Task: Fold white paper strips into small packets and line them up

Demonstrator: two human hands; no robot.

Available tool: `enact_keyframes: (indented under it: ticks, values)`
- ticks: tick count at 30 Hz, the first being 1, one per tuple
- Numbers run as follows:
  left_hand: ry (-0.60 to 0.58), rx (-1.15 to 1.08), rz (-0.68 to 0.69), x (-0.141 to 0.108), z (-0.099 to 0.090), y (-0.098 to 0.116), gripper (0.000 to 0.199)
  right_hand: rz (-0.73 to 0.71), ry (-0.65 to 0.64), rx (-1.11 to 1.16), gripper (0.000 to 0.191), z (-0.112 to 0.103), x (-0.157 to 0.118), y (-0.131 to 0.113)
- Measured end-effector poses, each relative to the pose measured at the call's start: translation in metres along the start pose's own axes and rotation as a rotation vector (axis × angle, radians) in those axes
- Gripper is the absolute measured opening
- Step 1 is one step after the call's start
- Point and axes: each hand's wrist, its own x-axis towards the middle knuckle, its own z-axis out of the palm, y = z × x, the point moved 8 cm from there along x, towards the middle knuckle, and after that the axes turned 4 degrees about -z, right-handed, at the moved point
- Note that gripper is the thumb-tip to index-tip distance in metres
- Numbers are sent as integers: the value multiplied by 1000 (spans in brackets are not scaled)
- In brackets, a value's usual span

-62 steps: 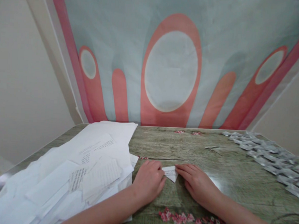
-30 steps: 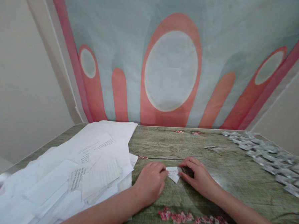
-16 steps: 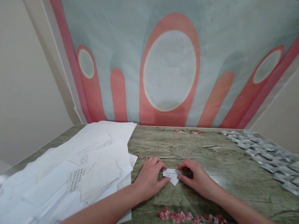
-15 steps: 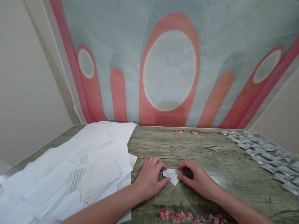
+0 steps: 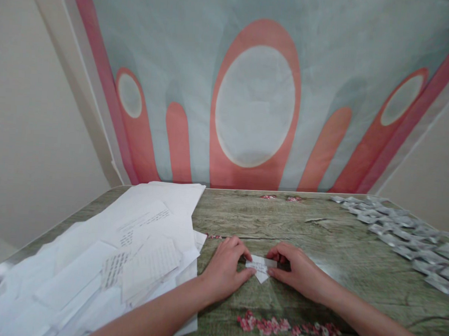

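Lying nearest, a pink blossom print (image 5: 263,324) marks the wood-grain tabletop (image 5: 259,217); just beyond it, a folded paper slip (image 5: 259,264) sits between the two hands. The left hand (image 5: 226,268) pinches its left end between thumb and forefinger, and the right hand (image 5: 298,271) pinches its right end likewise, other fingers curled. The slip seems partly folded, its loose point facing the wearer, so this piece looks unfinished. To the left, a heap of loose printed sheets (image 5: 71,280) appears unworked; farther right, rows of grey-white folded pieces (image 5: 394,229) look finished, though their material is unclear. Behind stands a pink-and-teal backdrop (image 5: 256,107). Compared with two seconds ago, the right fingers are bent rather than laid flat, the left hand is less closed, and more of the slip shows; heap and rows look unchanged.
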Motion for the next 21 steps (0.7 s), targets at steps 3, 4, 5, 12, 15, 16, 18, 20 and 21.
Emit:
enact_keyframes:
  ticks: [3, 4, 5, 12, 15, 16, 18, 20, 21]
  values:
    - [-16, -9, -1, 0, 0, 1, 18, 8, -11, -9, 13, 0, 0, 0]
    - [-18, -6, 0, 0, 0, 2, 17, 6, -10, -11, 12, 0, 0, 0]
    - [-19, -2, 0, 0, 0, 2, 17, 3, -8, -12, 12, 0, 0, -1]
    - [-30, 30, 26, -1, -3, 7, 16, -11, -2, -19, 13, 0, -1, -2]
    - [-27, 37, 28, -1, -3, 7, 17, -40, -3, -36, 17, -1, -3, -6]
    - [-25, 39, 29, -1, -2, 7, 17, -57, 2, -51, 18, -1, -3, -9]
    - [-16, 46, 29, -1, -2, 7, 17, -98, 10, -100, 23, -2, -5, -15]
    - [-10, 64, 31, -1, -2, 7, 17, -150, 7, -161, 27, -1, -7, -24]
    - [-7, 77, 33, -1, -2, 8, 16, -179, 2, -190, 29, 0, -8, -29]
